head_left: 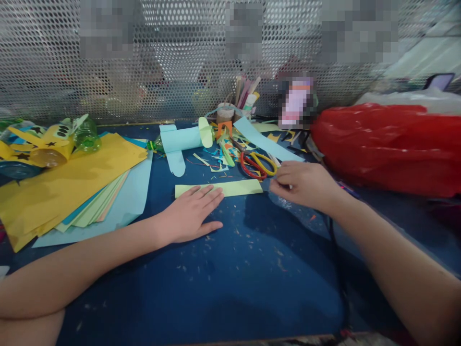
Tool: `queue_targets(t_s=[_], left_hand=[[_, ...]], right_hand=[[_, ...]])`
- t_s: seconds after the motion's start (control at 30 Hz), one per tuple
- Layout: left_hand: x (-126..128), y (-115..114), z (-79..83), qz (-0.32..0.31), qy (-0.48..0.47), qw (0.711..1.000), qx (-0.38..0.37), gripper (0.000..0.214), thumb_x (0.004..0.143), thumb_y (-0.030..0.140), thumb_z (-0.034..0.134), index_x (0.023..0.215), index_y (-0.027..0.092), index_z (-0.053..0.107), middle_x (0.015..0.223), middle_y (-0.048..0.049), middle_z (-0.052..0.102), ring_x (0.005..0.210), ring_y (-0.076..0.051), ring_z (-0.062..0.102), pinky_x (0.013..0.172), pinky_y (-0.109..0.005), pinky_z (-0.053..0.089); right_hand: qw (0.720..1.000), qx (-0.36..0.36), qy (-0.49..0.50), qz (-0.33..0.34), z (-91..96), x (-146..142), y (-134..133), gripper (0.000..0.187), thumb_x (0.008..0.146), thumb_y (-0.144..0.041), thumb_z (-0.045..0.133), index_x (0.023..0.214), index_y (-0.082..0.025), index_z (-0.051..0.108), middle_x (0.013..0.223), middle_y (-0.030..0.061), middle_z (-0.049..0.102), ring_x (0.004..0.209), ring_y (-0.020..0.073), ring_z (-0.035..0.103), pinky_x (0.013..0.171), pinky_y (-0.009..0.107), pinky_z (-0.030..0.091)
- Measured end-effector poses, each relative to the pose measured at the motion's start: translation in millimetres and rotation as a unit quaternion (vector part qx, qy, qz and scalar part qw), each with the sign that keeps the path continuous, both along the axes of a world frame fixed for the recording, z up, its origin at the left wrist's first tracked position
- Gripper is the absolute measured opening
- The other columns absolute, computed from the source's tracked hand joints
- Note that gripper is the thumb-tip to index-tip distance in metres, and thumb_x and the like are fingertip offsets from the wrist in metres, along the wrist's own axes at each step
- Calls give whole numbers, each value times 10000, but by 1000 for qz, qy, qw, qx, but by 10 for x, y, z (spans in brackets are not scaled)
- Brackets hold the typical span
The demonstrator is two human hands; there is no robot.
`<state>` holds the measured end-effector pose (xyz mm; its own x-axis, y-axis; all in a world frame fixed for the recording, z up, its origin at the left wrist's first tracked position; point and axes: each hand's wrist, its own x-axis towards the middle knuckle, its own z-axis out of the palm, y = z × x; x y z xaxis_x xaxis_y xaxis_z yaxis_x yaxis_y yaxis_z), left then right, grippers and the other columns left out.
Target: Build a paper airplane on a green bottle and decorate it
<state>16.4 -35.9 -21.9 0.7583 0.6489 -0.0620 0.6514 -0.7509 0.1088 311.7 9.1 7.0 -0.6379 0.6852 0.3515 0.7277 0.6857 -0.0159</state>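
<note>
A pale green paper strip (242,188) lies lengthwise on the blue table. My left hand (194,209) rests flat over its left half, fingers stretched out. Just past the strip's right end, my right hand (300,185) is closed with the fingertips pinched together near the tabletop. What they hold, if anything, is hidden. Behind the strip, close to my right hand, lie scissors with red and yellow handles (252,166). A light blue paper strip (268,142) reaches toward my right knuckles. Farther left lies a green bottle wrapped in light blue paper (182,139), with paper flaps.
Stacked coloured paper (82,178) and yellow paper-covered bottle crafts (50,144) are at left. Paper scraps (221,156) and a cup of sticks (225,113) stand behind. A red plastic bag (389,149) fills the right. Perforated metal (180,62) borders the back; a dark cord (336,269) hangs right.
</note>
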Motion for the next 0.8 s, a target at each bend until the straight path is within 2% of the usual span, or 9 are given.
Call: queue_targets(t_s=[0.07,0.13,0.2,0.27,0.37,0.47,0.53,0.67,0.8], left_hand=[[4,1,3,-2,3,1000,7,706,969,601,174,1504,150,268,1579,-73,237,1463,-236,197,1190,-397,131],[10,0,6,-2,7,1000,14,712,969,600,174,1496,134,286,1573,-82,251,1460,-242,207,1186,-402,144],[15,0,10,-1,13,1000,17,713,972,594,177,1495,122,288,1573,-86,249,1458,-246,212,1184,-406,155],[21,2,23,-1,20,1000,15,708,973,592,186,1498,126,282,1575,-82,238,1459,-244,210,1184,-403,157],[22,9,82,-1,23,1000,2,685,974,585,212,1487,143,313,1572,-76,248,1460,-241,206,1189,-401,151],[3,20,203,10,17,1000,-11,629,979,555,255,1430,151,424,1556,-83,295,1461,-265,198,1191,-449,143],[-27,32,302,27,24,999,-25,574,975,524,313,1369,155,507,1553,-91,302,1462,-298,183,1179,-501,167],[-131,56,471,65,78,992,-78,492,953,455,405,1328,177,561,1573,-79,247,1460,-362,146,1133,-586,234],[-242,44,576,108,96,986,-89,405,916,398,481,1254,234,631,1558,-50,297,1443,-366,210,1131,-582,241]], right_hand=[[998,1,60,25,-13,-93,-25,362,898,-291,477,578,-228,634,607,45,611,637,179,553,616,331,449],[992,-25,94,79,-65,-213,-60,267,911,-276,489,804,-222,727,763,61,673,731,181,591,710,337,489],[988,-48,80,124,-146,-309,-84,247,915,-267,503,960,-224,742,860,73,679,796,184,610,749,338,501],[986,-59,59,141,-227,-354,-87,262,923,-264,502,1031,-233,738,898,77,673,811,184,617,747,337,505],[986,-65,49,143,-293,-340,-68,275,931,-268,497,1071,-242,733,914,77,668,804,179,617,727,329,507],[986,-68,50,144,-291,-310,-53,280,933,-268,497,1082,-235,732,919,80,667,801,176,616,725,323,508],[986,-71,50,144,-278,-307,-52,283,933,-266,497,1083,-224,734,923,84,668,805,177,618,726,320,508],[986,-76,48,140,-266,-322,-61,287,933,-261,499,1086,-209,737,927,89,669,808,179,623,718,314,509],[986,-77,51,141,-277,-319,-60,286,934,-262,500,1086,-217,738,930,87,672,812,178,624,727,314,511]])
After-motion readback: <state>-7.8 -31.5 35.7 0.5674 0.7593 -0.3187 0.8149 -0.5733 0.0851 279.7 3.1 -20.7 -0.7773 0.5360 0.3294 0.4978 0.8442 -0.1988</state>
